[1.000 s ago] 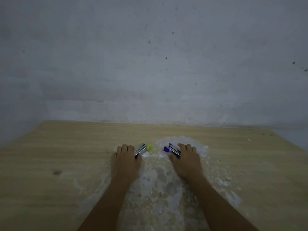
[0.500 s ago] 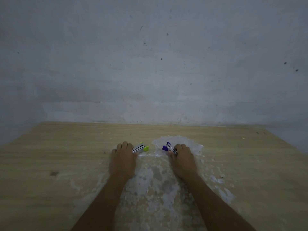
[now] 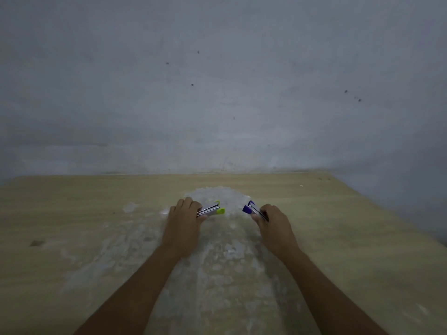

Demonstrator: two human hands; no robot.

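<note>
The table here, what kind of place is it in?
Probably a bare, dim indoor workroom: a worn wooden table against a plain grey wall, with a green stapler in the left hand and a purple stapler in the right hand.

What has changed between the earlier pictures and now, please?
The left hand and right hand moved to the person's right over the table: the white patch, earlier in front of the right hand, now lies ahead, between them. Nothing was let go: the left still grips the green-tipped tool, the right the purple-tipped tool.
</note>
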